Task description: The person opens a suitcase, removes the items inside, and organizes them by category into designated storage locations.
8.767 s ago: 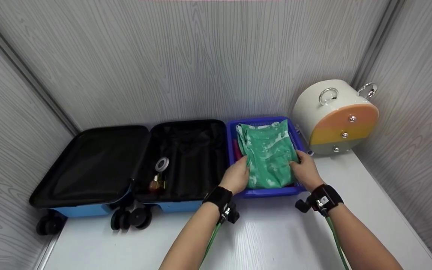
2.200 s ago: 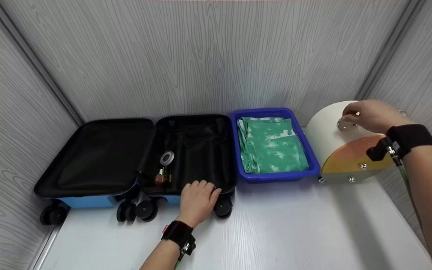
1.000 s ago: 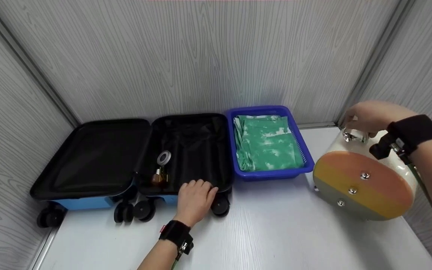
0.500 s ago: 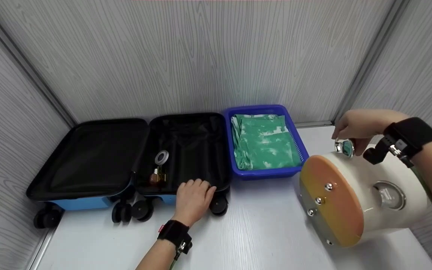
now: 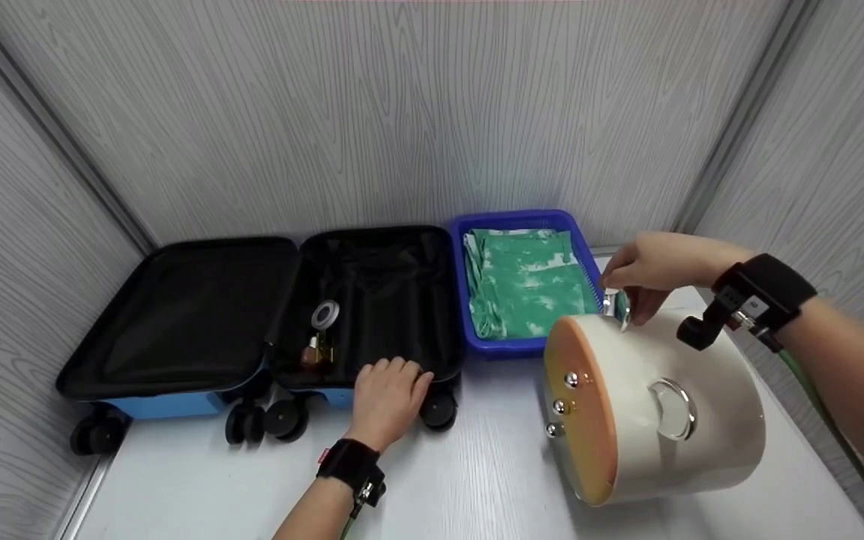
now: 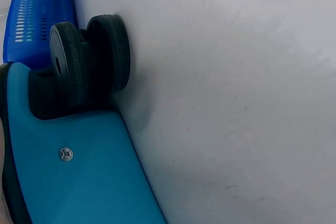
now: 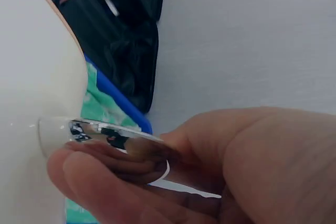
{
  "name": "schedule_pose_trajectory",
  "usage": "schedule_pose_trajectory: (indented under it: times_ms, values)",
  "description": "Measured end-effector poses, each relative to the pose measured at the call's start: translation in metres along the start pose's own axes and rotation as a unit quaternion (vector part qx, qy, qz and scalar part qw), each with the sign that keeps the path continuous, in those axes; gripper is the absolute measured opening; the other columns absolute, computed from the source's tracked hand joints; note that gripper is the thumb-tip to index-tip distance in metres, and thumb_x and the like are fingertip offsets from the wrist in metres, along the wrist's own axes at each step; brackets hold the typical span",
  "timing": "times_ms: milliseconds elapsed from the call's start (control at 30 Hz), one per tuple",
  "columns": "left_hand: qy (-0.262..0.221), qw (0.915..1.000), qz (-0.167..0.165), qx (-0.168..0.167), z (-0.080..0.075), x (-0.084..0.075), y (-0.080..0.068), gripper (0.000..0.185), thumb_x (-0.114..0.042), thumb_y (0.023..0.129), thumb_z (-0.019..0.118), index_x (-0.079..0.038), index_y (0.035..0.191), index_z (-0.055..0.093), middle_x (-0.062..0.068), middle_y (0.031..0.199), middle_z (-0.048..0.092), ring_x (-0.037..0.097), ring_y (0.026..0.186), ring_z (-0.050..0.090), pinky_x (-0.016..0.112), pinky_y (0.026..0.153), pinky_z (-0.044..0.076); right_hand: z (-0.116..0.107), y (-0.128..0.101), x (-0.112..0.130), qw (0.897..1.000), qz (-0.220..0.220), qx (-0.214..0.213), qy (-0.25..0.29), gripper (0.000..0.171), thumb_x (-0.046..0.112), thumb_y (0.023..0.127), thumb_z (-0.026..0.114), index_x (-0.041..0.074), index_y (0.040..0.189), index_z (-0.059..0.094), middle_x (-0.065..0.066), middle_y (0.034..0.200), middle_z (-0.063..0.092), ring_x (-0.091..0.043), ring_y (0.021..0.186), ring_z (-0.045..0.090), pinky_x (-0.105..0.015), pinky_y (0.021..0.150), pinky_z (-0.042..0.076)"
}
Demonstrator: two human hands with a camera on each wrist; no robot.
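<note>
My right hand (image 5: 657,266) pinches a silver handle (image 7: 123,140) on top of a cream, drum-shaped box (image 5: 657,469). Thumb and fingers meet around this handle in the right wrist view. The box stands at the right front, its orange-and-yellow face with silver knobs turned to the left. A second silver handle (image 5: 676,409) on it faces me. My left hand (image 5: 387,397) rests on the near edge of the suitcase's right half (image 5: 394,300), fingers laid over the black rim. In the left wrist view the suitcase's blue side (image 6: 79,177) fills the lower left.
A blue basket (image 5: 511,217) with a folded green-and-white cloth (image 5: 533,281) stands between suitcase and box. Inside the suitcase lie a grey ring (image 5: 325,315) and small bottles (image 5: 316,352). Its other half (image 5: 199,315) lies open at left. Walls bound the back and both sides.
Earlier both hands held the green cloth in the basket. The left hand then went to the suitcase edge. By its handle, the right hand has turned the box and brought it forward and left.
</note>
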State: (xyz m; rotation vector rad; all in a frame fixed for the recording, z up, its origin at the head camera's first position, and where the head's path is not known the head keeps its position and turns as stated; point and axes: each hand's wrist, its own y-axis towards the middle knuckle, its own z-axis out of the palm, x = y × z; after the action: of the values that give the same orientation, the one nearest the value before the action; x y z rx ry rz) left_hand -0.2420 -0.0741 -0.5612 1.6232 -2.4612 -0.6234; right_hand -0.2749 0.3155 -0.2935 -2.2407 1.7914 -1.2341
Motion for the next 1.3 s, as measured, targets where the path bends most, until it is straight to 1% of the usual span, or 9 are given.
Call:
schedule_pose_trajectory:
  times_ms: [233,400,467,567,700,800,933,1133,1300]
  values:
    - [0.005,1.0000,0.003,0.004,0.000,0.000,0.003,0.045,-0.050,0.109,0.040,-0.017,0.094,0.068,0.000,0.085,0.060,0.024,0.078,0.056,0.038,0.068,0.042,0.009,0.007,0.014,1.000,-0.021,0.000,0.020,0.043,0.026,0.105,0.057,-0.006,0.132,0.063,-0.015,0.081,0.075,-0.027,0.072,0.076,-0.039,0.069,0.062]
    - [0.000,1.0000,0.007,0.001,0.002,-0.001,0.004,0.044,-0.050,0.109,0.041,-0.018,0.094,0.068,-0.001,0.084,0.060,0.023,0.077,0.055,0.037,0.067,0.041,0.010,0.002,0.007,0.999,-0.037,0.000,0.022,0.053,0.038,0.106,0.057,-0.002,0.140,0.058,-0.014,0.086,0.074,-0.028,0.077,0.075,-0.040,0.071,0.062]
    - [-0.001,1.0000,0.007,-0.001,0.003,-0.002,0.003,0.044,-0.050,0.109,0.041,-0.018,0.094,0.068,-0.001,0.085,0.060,0.023,0.078,0.055,0.037,0.067,0.041,0.009,-0.005,-0.003,0.999,-0.047,-0.002,0.015,0.055,0.043,0.104,0.058,0.005,0.144,0.056,-0.012,0.096,0.074,-0.028,0.088,0.074,-0.040,0.077,0.061]
    - [-0.004,0.9999,0.010,-0.003,0.004,-0.003,0.003,0.044,-0.050,0.109,0.042,-0.018,0.095,0.068,0.000,0.086,0.061,0.023,0.079,0.057,0.037,0.067,0.042,0.007,-0.022,-0.021,0.997,-0.074,-0.012,-0.033,0.054,0.046,0.101,0.062,0.016,0.147,0.056,-0.008,0.122,0.070,-0.029,0.115,0.066,-0.047,0.095,0.054]
    - [-0.010,0.9999,0.012,-0.005,0.002,-0.004,0.002,0.043,-0.049,0.109,0.043,-0.017,0.094,0.068,0.000,0.086,0.062,0.024,0.079,0.057,0.037,0.067,0.041,0.013,-0.050,-0.042,0.993,-0.071,-0.023,-0.090,0.066,0.047,0.092,0.074,0.029,0.151,0.052,-0.006,0.152,0.051,-0.037,0.142,0.041,-0.065,0.110,0.034]
    - [-0.012,0.9999,0.005,0.002,-0.002,-0.003,0.000,0.043,-0.049,0.108,0.044,-0.017,0.095,0.069,0.000,0.087,0.063,0.024,0.080,0.057,0.037,0.068,0.042,0.027,-0.064,-0.051,0.995,-0.061,0.001,-0.081,0.091,0.047,0.080,0.085,0.029,0.158,0.041,-0.008,0.163,0.034,-0.040,0.150,0.025,-0.070,0.113,0.023]
    - [-0.021,0.9995,-0.009,0.022,-0.007,-0.004,0.001,0.044,-0.050,0.108,0.044,-0.016,0.099,0.072,0.001,0.092,0.066,0.025,0.084,0.060,0.039,0.072,0.044,0.046,-0.071,-0.059,0.993,-0.085,0.019,-0.085,0.117,0.046,0.069,0.091,0.023,0.164,0.027,-0.013,0.169,0.017,-0.043,0.153,0.011,-0.071,0.115,0.013]
    - [-0.059,0.9963,-0.029,0.055,-0.013,-0.005,0.006,0.047,-0.052,0.107,0.045,-0.016,0.113,0.074,0.002,0.109,0.070,0.025,0.099,0.063,0.042,0.084,0.048,0.055,-0.077,-0.068,0.993,-0.088,-0.005,-0.085,0.124,0.041,0.063,0.094,0.020,0.164,0.025,-0.017,0.169,0.014,-0.045,0.153,0.006,-0.073,0.113,0.012]
    - [-0.108,0.9934,-0.021,0.031,-0.019,-0.014,0.010,0.034,-0.041,0.104,0.058,-0.015,0.122,0.072,0.004,0.122,0.067,0.028,0.116,0.059,0.048,0.100,0.045,0.052,-0.081,-0.075,0.995,-0.066,-0.004,-0.070,0.125,0.041,0.063,0.095,0.020,0.164,0.026,-0.018,0.169,0.014,-0.047,0.153,0.006,-0.075,0.113,0.010]
